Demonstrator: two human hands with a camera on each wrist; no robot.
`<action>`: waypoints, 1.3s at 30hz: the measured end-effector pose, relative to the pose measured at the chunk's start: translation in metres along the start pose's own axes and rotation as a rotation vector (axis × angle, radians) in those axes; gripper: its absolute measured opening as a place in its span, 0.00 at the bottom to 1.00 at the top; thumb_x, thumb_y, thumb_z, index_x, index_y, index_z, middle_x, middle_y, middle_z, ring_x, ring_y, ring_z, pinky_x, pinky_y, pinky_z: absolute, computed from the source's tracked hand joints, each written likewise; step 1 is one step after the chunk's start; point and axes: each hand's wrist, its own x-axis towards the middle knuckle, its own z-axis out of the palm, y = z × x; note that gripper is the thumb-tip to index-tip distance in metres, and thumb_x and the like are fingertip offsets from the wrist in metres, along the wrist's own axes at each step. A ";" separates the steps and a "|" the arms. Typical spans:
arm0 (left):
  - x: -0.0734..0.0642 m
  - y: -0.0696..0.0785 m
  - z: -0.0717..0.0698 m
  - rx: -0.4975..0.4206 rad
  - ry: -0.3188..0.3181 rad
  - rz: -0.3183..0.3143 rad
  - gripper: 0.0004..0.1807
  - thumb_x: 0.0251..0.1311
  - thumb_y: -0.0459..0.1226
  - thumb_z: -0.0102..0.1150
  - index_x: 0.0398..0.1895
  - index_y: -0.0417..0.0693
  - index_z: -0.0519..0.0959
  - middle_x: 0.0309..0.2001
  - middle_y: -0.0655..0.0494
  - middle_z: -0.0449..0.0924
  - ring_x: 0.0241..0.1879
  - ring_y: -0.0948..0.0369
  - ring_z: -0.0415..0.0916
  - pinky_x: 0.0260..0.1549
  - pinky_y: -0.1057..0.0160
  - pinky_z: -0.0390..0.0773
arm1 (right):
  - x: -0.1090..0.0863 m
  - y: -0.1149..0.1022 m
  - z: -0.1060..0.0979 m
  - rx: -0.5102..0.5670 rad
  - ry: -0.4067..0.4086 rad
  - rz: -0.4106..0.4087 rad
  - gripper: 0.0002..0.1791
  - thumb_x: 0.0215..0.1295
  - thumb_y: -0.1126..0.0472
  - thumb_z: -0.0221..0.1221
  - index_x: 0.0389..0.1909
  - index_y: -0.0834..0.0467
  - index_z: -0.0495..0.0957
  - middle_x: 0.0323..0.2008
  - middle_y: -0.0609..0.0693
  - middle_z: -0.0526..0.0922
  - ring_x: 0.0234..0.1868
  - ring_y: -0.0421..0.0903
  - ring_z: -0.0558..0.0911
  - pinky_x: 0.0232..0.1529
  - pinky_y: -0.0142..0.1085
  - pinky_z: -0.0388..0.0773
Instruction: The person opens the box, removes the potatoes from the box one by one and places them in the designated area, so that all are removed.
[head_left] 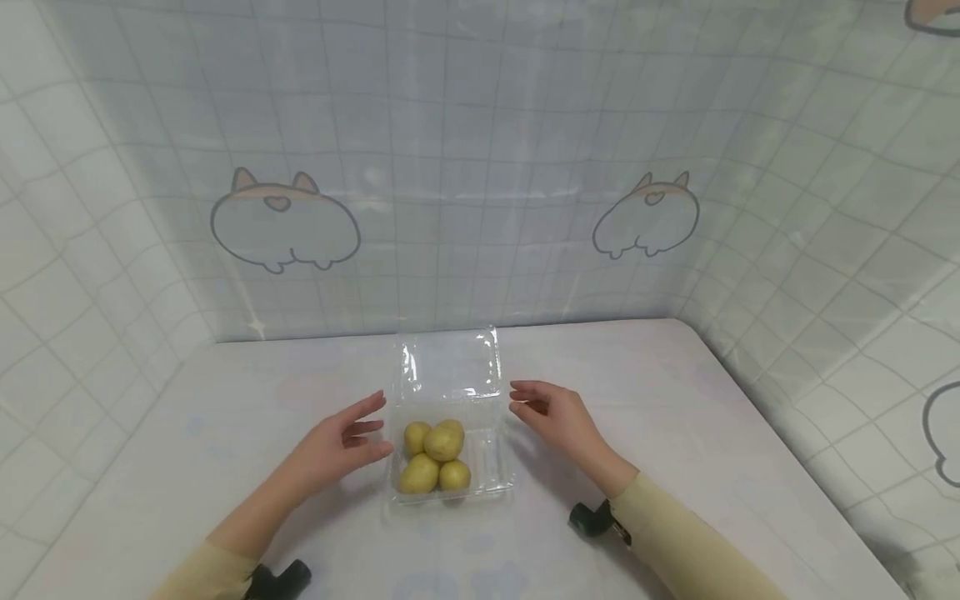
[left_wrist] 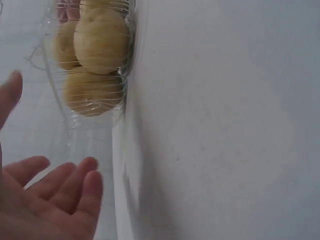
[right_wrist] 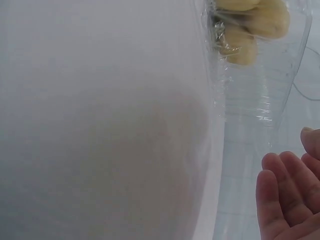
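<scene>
A clear plastic clamshell box (head_left: 491,462) stands on the table with its lid (head_left: 450,362) raised at the back. Several yellow potatoes (head_left: 444,443) are heaped in its left part, one on top of the others. Just left of the box is my left hand (head_left: 337,446), fingers spread and relaxed, holding nothing. My right hand (head_left: 562,417) hovers off the right side near the lid, its fingers loosely bent around nothing. Through the ribbed wall, the left wrist view shows the potatoes (left_wrist: 100,42) from the side. In the right wrist view, my right hand (right_wrist: 292,195) is apart from the box.
A pale cloth covers the table (head_left: 600,358). Behind it hangs a grid-patterned curtain (head_left: 465,167) with cartoon animal prints, and similar sheets (head_left: 847,333) close in both sides. Dark wrist-camera mounts (head_left: 592,518) sit below each wrist.
</scene>
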 end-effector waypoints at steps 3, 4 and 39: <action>-0.006 0.000 0.001 -0.011 -0.064 0.028 0.52 0.54 0.47 0.73 0.78 0.50 0.54 0.75 0.47 0.57 0.66 0.47 0.67 0.59 0.51 0.73 | -0.003 -0.001 -0.001 -0.008 -0.003 -0.004 0.21 0.65 0.55 0.66 0.58 0.53 0.80 0.46 0.43 0.86 0.42 0.40 0.85 0.44 0.34 0.82; -0.008 0.000 0.002 -0.020 -0.084 0.037 0.53 0.53 0.46 0.74 0.79 0.49 0.53 0.75 0.47 0.56 0.66 0.46 0.66 0.60 0.50 0.72 | -0.004 -0.002 -0.001 -0.011 -0.003 -0.005 0.21 0.65 0.55 0.66 0.58 0.52 0.80 0.46 0.43 0.86 0.42 0.39 0.85 0.43 0.34 0.82; -0.021 -0.005 0.011 -0.009 -0.209 0.021 0.58 0.49 0.49 0.77 0.79 0.50 0.51 0.73 0.45 0.60 0.64 0.45 0.69 0.61 0.47 0.69 | 0.011 -0.031 0.030 -0.033 -0.362 -0.416 0.22 0.64 0.54 0.67 0.58 0.54 0.80 0.53 0.44 0.82 0.49 0.40 0.81 0.48 0.38 0.80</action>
